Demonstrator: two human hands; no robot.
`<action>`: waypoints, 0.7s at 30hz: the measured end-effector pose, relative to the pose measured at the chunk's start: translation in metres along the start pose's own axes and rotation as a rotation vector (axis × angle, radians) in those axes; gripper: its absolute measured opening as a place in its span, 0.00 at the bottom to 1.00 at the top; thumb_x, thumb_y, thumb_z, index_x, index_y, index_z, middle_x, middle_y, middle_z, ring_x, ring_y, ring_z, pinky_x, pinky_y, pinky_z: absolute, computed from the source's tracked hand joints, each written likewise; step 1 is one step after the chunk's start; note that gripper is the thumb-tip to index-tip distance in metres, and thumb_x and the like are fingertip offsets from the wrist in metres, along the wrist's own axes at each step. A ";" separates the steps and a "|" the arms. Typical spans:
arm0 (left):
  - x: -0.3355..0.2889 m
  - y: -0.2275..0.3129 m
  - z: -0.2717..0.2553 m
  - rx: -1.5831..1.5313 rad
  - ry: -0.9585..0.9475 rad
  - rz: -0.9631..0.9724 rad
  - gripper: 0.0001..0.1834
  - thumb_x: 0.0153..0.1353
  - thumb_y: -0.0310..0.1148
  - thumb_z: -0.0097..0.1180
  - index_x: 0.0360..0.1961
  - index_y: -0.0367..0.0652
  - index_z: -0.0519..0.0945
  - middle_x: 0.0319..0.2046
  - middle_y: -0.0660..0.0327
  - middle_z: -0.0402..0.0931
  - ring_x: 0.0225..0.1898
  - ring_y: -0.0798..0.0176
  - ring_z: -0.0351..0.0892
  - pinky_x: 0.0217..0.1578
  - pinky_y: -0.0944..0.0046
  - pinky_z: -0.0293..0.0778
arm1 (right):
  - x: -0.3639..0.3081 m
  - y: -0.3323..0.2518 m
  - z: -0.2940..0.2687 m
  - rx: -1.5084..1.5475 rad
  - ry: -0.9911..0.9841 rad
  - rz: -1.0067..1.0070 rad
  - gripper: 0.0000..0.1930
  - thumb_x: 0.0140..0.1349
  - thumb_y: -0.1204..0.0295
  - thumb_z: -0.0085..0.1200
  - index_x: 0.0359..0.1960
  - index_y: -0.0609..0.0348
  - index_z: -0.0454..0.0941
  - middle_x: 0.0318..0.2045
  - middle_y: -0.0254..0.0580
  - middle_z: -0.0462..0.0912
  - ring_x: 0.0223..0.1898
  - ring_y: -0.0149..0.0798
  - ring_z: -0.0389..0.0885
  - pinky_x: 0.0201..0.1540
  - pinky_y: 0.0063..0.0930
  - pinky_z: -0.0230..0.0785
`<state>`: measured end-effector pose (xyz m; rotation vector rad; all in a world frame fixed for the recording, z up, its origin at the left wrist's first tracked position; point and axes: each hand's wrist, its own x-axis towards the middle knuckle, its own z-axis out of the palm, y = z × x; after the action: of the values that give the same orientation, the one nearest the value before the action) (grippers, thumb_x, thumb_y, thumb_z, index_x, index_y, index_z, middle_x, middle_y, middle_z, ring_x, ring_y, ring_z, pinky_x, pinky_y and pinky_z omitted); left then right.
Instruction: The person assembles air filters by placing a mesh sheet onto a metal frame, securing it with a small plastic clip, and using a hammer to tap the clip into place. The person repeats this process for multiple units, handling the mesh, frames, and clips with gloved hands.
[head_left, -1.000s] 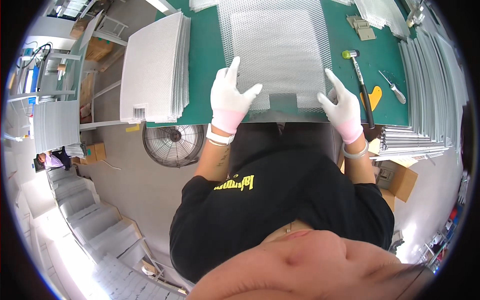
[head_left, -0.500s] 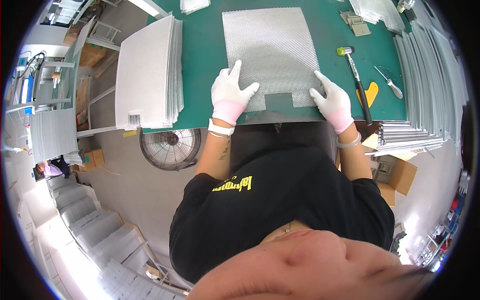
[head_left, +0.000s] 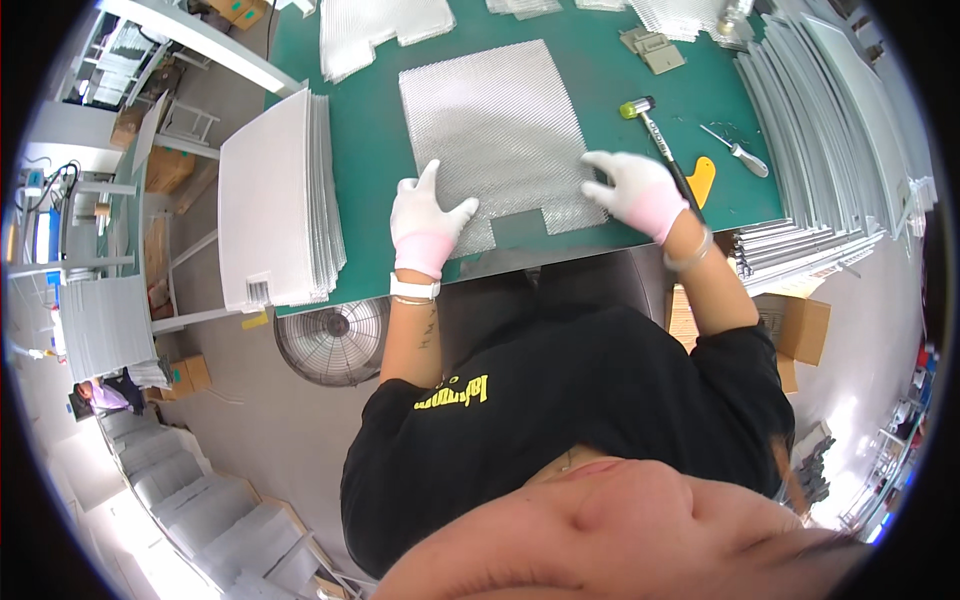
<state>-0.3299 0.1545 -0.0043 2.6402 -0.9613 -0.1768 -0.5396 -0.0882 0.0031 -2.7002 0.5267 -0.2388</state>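
Observation:
A silvery mesh sheet [head_left: 495,130] with a rectangular notch in its near edge lies flat on the green tabletop [head_left: 365,150]. My left hand [head_left: 430,220], in a white glove with a pink cuff, rests at the sheet's near left edge, thumb and forefinger spread apart. At the right edge is my right hand [head_left: 635,190], gloved the same way, its fingers stretched out toward the mesh. Whether its fingertips touch the sheet I cannot tell. Neither hand is closed round anything. Just beyond the right hand lies a hammer [head_left: 655,140] with a yellow-green head, its handle running behind that hand.
A thick stack of mesh sheets [head_left: 268,200] stands at the left table end. More panels [head_left: 800,130] line the right end. A yellow scraper [head_left: 703,178], a screwdriver [head_left: 745,158] and grey plates [head_left: 655,50] lie right. A floor fan [head_left: 335,345] is below the table edge.
The view has turned and shifted, so the table sits tilted and more sheets show at the far side. My right hand has turned, its fingers pointing more to the left. The left hand stays by the sheet.

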 end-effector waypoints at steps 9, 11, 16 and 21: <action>0.024 -0.022 0.009 0.101 -0.059 0.328 0.43 0.48 0.51 0.71 0.67 0.54 0.72 0.72 0.46 0.57 0.74 0.34 0.46 0.74 0.40 0.40 | 0.128 0.179 -0.034 -0.224 0.261 0.673 0.36 0.57 0.45 0.60 0.62 0.55 0.72 0.59 0.55 0.77 0.57 0.56 0.78 0.62 0.41 0.71; 0.012 -0.016 0.005 0.113 -0.059 0.328 0.40 0.49 0.51 0.70 0.64 0.52 0.74 0.69 0.46 0.61 0.73 0.34 0.50 0.73 0.38 0.40 | 0.134 0.190 -0.032 -0.130 0.270 0.700 0.38 0.53 0.45 0.63 0.61 0.56 0.72 0.59 0.55 0.77 0.57 0.55 0.79 0.61 0.41 0.71; -0.043 -0.001 0.000 0.149 0.014 0.316 0.39 0.47 0.50 0.71 0.61 0.48 0.75 0.64 0.47 0.65 0.71 0.36 0.54 0.71 0.36 0.43 | 0.111 0.183 -0.054 0.021 0.165 0.572 0.31 0.51 0.53 0.67 0.54 0.59 0.79 0.47 0.57 0.84 0.51 0.53 0.82 0.56 0.39 0.72; -0.092 0.029 -0.018 -0.230 0.147 0.635 0.16 0.48 0.35 0.69 0.39 0.43 0.81 0.29 0.57 0.78 0.34 0.51 0.80 0.35 0.53 0.74 | 0.054 0.129 -0.052 -0.110 0.333 0.315 0.19 0.64 0.56 0.57 0.40 0.62 0.82 0.37 0.55 0.83 0.40 0.55 0.82 0.45 0.43 0.73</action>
<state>-0.4138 0.1970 0.0227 1.9953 -1.5559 0.0551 -0.5452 -0.2375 0.0046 -2.6413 1.0792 -0.5902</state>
